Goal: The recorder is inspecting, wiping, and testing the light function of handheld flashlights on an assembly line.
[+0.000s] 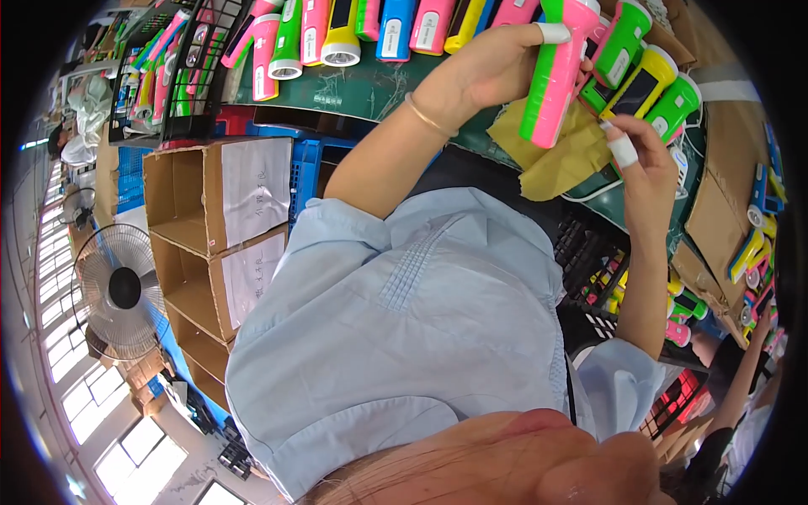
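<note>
My left hand (502, 74) is closed around a pink and green flashlight (554, 97), held tilted above the table's near edge. White tape wraps its thumb. Under the flashlight lies a crumpled mustard-yellow cloth (539, 160). To the right, my right hand (650, 164) is raised with taped thumb and index finger pinched together; whatever sits between their tips is too small to make out. Just beyond it rest a yellow flashlight (650, 82) and a green flashlight (621, 46).
Along the far side of the green table (353, 99) stands a row of several coloured flashlights. A black wire basket (172, 76) holds more at the left. Cardboard compartments (181, 198) and a fan (124, 288) are at left. Another person's arm (745, 370) shows at right.
</note>
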### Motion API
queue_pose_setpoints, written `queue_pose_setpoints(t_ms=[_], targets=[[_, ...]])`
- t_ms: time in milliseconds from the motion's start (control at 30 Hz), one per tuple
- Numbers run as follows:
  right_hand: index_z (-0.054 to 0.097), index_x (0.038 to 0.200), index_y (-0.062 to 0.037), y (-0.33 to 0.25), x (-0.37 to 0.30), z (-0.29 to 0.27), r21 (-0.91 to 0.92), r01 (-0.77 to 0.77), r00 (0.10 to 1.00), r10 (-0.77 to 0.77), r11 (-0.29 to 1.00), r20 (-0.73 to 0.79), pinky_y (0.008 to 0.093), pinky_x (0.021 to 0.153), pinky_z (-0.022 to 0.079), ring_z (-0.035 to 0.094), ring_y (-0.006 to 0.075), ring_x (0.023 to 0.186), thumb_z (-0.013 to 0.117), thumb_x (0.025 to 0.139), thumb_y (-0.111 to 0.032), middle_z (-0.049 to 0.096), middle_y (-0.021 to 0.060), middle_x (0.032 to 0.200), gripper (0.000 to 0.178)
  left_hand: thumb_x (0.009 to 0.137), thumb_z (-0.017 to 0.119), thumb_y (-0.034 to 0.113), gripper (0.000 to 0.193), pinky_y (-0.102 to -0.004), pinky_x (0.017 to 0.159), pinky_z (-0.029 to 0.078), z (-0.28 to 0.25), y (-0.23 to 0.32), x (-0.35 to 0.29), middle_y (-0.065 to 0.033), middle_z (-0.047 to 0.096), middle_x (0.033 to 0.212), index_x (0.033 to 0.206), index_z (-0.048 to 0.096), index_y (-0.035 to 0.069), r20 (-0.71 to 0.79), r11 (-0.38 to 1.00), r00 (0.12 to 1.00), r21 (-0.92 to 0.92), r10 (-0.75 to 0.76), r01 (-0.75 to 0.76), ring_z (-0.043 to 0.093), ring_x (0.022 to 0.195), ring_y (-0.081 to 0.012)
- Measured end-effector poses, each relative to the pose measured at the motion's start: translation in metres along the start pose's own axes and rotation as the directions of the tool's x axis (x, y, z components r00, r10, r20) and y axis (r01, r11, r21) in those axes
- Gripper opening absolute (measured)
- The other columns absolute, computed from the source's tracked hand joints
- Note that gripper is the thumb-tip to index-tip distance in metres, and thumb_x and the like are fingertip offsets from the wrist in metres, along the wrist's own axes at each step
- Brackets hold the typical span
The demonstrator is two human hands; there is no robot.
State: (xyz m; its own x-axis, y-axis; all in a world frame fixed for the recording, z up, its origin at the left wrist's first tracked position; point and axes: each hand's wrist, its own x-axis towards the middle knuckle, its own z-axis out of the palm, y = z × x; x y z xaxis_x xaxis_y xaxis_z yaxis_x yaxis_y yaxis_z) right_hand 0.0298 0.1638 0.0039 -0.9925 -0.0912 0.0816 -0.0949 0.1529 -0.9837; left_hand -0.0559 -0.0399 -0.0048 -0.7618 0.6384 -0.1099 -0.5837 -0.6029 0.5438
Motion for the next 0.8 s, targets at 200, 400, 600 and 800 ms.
queue_pose_setpoints(t_ms=[200, 400, 600, 800], targets=[[0.059, 0.088, -0.0001, -0.019, 0.012, 0.024, -0.491, 0.365, 0.928, -0.352, 0.791, 0.122, 0.023, 0.062, 0.043, 0.054, 0.0075, 0.071, 0.061, 0.075, 0.0, 0.057, 0.0015, 0.079, 0.013, 0.082, 0.06, 0.029, 0.039, -0.0313, 0.057, 0.053, 0.028, -0.029, -0.007, -0.0114, 0.056, 0.08, 0.1, 0.048, -0.004, -0.342, 0.922, 0.921, 0.383, 0.188, -0.046, 0.059, 0.067, -0.0175], [0.06, 0.08, -0.0034, -0.061, 0.009, 0.018, 0.074, -0.014, 0.874, -0.024, 0.997, 0.485, 0.0223, 0.062, 0.041, 0.052, 0.008, 0.07, 0.063, 0.075, -0.005, 0.056, 0.0015, 0.071, 0.007, 0.084, 0.058, 0.025, 0.031, -0.0319, 0.056, 0.053, 0.039, -0.026, -0.01, -0.0112, 0.058, 0.078, 0.1, 0.049, -0.001, -0.048, 0.818, 0.895, 0.43, 0.444, -0.383, 0.06, 0.063, -0.0178], [0.057, 0.085, -0.0008, -0.027, -0.011, 0.009, -0.297, 0.234, 0.972, -0.222, 0.926, 0.074, 0.0267, 0.06, 0.043, 0.055, 0.0172, 0.07, 0.056, 0.072, 0.007, 0.054, 0.0073, 0.075, 0.015, 0.09, 0.048, 0.033, 0.033, -0.0275, 0.061, 0.049, 0.041, -0.034, -0.002, -0.0082, 0.059, 0.08, 0.096, 0.052, 0.001, 0.003, 0.788, 0.874, 0.43, 0.487, -0.441, 0.058, 0.068, -0.0141], [0.057, 0.085, 0.0007, -0.042, 0.008, 0.01, -0.724, 0.551, 0.794, -0.528, 0.416, 0.301, 0.0332, 0.064, 0.045, 0.056, 0.0253, 0.075, 0.054, 0.064, 0.008, 0.054, 0.0123, 0.08, 0.023, 0.088, 0.053, 0.031, 0.032, -0.0275, 0.06, 0.048, 0.043, -0.048, 0.003, -0.0089, 0.059, 0.078, 0.096, 0.05, 0.0, -0.082, 0.741, 0.855, 0.546, 0.512, -0.391, 0.057, 0.066, -0.014]])
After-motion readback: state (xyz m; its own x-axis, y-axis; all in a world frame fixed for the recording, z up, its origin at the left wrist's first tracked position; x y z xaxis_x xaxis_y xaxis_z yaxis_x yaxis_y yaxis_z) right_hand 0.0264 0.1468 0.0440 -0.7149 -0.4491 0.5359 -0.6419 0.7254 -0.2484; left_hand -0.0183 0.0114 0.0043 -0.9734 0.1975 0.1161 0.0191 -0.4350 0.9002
